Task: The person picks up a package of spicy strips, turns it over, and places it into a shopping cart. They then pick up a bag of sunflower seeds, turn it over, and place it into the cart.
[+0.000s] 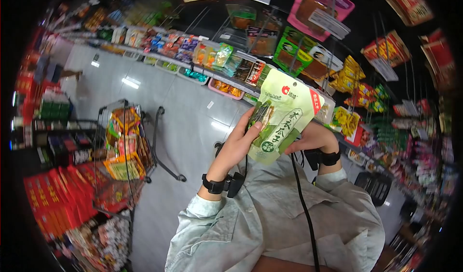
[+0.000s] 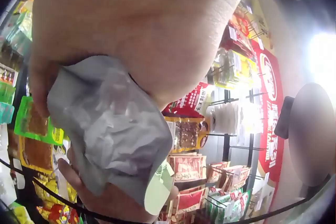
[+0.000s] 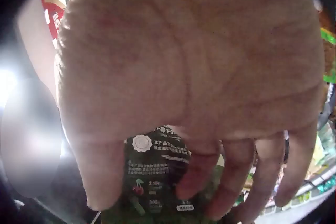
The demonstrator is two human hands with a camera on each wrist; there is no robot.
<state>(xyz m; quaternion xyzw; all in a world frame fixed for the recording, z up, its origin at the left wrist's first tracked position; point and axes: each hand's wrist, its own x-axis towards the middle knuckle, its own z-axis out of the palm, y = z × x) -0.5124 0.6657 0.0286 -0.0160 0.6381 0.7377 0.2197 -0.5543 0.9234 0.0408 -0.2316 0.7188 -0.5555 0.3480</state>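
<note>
A light green snack pouch (image 1: 279,117) with a red corner and a seed picture is held up, front toward my head. My left hand (image 1: 241,136) grips its left edge, thumb on the front and fingers behind. In the left wrist view, a crinkled grey face of the pouch (image 2: 115,124) shows beneath the palm. My right hand (image 1: 318,139) is at the pouch's lower right, partly hidden behind it. In the right wrist view, the fingers (image 3: 231,182) extend loosely spread near the dark green printed back.
Shelves and hooks of packaged snacks (image 1: 294,55) run along the front and right. A shopping cart (image 1: 125,142) holding bright packages stands on the grey floor (image 1: 188,127) at left, beside stacked red packages (image 1: 53,199). A black cable (image 1: 308,214) hangs over my shirt.
</note>
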